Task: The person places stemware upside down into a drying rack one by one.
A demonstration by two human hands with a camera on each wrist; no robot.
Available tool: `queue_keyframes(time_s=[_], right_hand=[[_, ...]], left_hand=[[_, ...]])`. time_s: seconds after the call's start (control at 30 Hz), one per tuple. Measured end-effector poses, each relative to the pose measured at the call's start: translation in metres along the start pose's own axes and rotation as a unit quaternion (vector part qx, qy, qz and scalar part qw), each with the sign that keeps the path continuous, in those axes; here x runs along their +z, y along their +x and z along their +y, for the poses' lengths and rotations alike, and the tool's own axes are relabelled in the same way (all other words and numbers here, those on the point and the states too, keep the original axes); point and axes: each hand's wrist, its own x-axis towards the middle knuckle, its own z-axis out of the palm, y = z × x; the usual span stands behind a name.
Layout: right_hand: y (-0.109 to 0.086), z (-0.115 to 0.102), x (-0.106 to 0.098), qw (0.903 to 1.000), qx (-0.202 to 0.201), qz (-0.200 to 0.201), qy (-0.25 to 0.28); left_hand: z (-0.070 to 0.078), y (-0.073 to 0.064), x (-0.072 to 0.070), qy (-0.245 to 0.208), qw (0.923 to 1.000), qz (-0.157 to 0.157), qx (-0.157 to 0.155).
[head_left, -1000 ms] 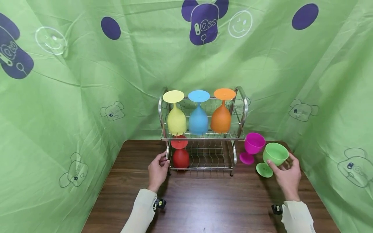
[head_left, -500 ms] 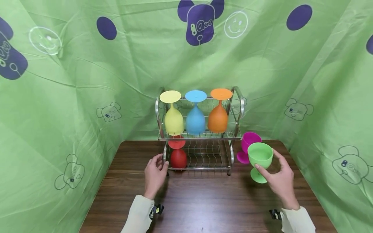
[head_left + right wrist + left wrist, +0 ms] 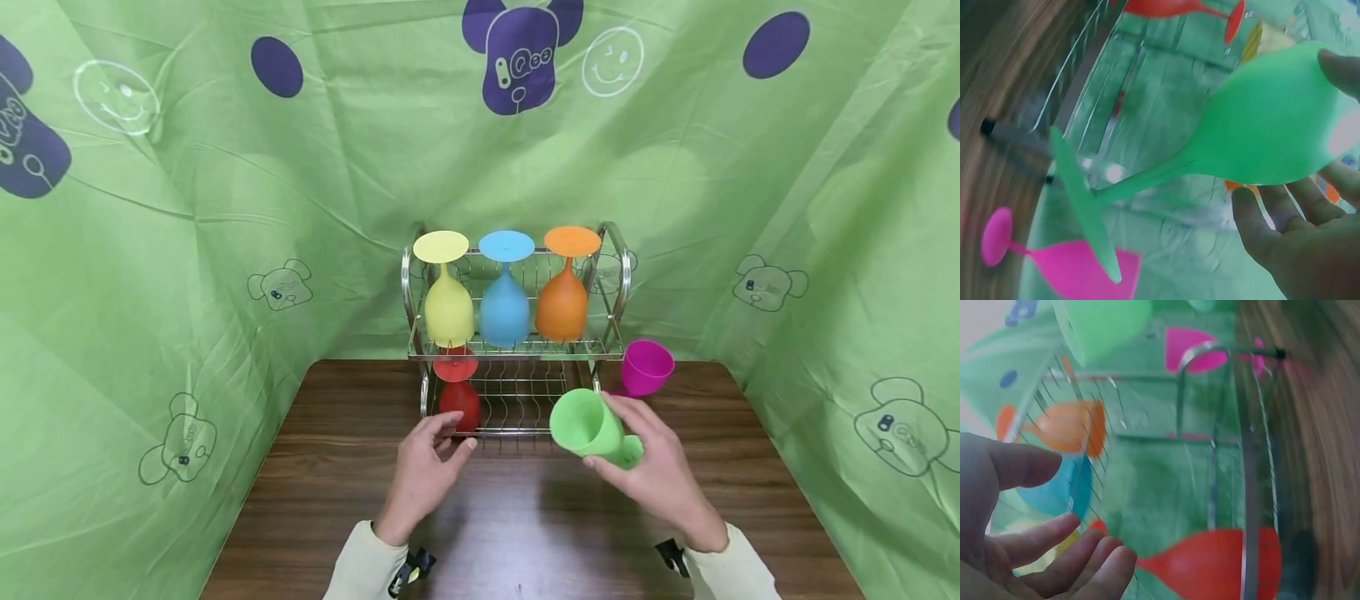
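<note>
My right hand holds a green goblet by its bowl, thumb on one side and fingers on the other. The goblet is tilted, its mouth toward the left and its foot behind, in front of the rack's lower right end. In the right wrist view its stem and round foot show whole. My left hand is relaxed and holds nothing, just in front of a red goblet that stands upside down on the lower shelf of the metal dish rack.
Yellow, blue and orange goblets stand upside down on the upper shelf. A magenta goblet stands upright on the wooden table, right of the rack. Green patterned cloth hangs behind and at both sides.
My right hand has lifted the green goblet, carried it left and tilted it. My left hand has left the rack's left side and moved right, toward the front of the red goblet.
</note>
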Motion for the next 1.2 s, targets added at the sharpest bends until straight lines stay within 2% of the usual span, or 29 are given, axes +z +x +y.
queue_keyframes(time_s=[0.23,0.4,0.53,0.67,0.87,1.2], right_hand=[[0.005,-0.031,0.014,0.9952,-0.071,-0.068,-0.006],[0.006,-0.048,0.019,0.9859,-0.121,-0.109,-0.039],[0.006,-0.061,0.023,0.9781,-0.135,-0.146,-0.061],[0.003,-0.070,0.026,0.9728,-0.146,-0.162,-0.077],[0.001,-0.072,0.029,0.9682,-0.168,-0.161,-0.091],[-0.002,-0.070,0.030,0.9677,-0.158,-0.166,-0.105]], left_hand=[[0.020,-0.014,0.006,-0.029,0.9959,-0.083,0.024],[0.026,-0.022,0.011,-0.067,0.9876,-0.138,0.033],[0.030,-0.027,0.015,-0.103,0.9805,-0.164,0.034],[0.033,-0.031,0.017,-0.119,0.9770,-0.173,0.040],[0.034,-0.034,0.019,-0.114,0.9777,-0.174,0.028],[0.032,-0.035,0.024,-0.116,0.9783,-0.170,0.019]])
